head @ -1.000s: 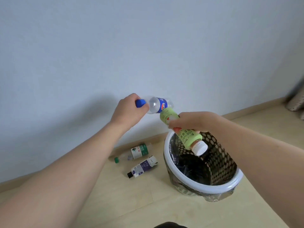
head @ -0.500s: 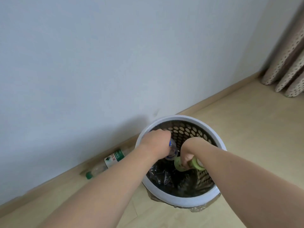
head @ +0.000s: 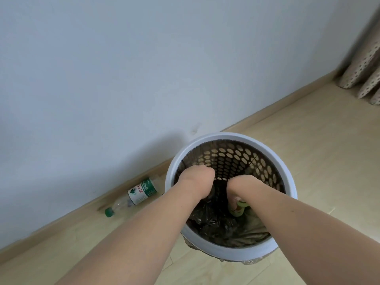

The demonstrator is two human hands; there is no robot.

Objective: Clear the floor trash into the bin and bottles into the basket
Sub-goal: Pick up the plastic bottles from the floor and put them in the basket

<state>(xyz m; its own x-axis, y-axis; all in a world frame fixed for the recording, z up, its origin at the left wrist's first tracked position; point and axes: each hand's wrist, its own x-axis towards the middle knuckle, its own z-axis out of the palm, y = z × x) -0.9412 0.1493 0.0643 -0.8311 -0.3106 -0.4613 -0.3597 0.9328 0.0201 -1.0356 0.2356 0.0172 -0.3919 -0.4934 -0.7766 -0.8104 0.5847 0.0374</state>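
1. Both hands have sunk deeper into the basket (head: 170,179) since half a second ago; the blue-capped bottle seen in the left hand (head: 197,182) then is now out of sight.
2. Left hand: a curled fist seen from behind, low inside the basket's left side. What its grip holds, if anything, I cannot tell.
3. Right hand (head: 239,187): its grip is wrapped round the green bottle (head: 237,208), which pokes out just below the knuckles, well under the rim.
4. One more bottle (head: 133,195) lies on its side on the floor (head: 308,140), along the skirting board, just left of the basket and apart from both hands.
5. That bottle is clear plastic with a green cap and a green-and-white label. The basket is round, with a smooth white rim, a dark wall punched with oval holes, and a crinkled dark plastic liner (head: 216,227), probably a bag.
6. Pale wood planks make the floor; the wall (head: 144,58) is plain and light; spotted curtain (head: 364,64) folds hang at the far right.
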